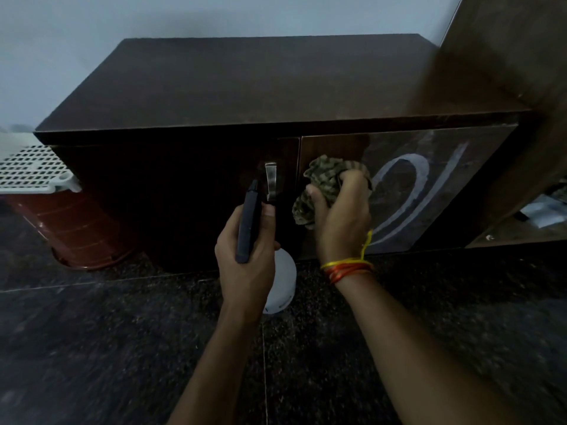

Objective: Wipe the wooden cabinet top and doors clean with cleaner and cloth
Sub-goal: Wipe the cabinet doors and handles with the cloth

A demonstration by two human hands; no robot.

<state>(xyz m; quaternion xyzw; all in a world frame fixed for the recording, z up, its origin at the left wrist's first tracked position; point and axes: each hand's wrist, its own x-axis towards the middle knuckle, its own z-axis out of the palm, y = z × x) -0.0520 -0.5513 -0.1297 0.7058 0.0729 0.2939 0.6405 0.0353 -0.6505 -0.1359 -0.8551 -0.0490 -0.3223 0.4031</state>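
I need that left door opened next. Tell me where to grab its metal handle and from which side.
Grip the metal handle around its bright vertical bar, reaching in from the front. It stands upright on the left door, close to the seam with the right door, so fingers probably curl best behind the bar from its side. Both hands are busy: the left hand holds the spray bottle, the right hand the cloth.

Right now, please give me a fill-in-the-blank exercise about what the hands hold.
1. The right hand presses a striped ____ against the right door.
2. The left hand holds a spray ____.
3. The metal handle is on the ____ door.

Missing words: cloth; bottle; left
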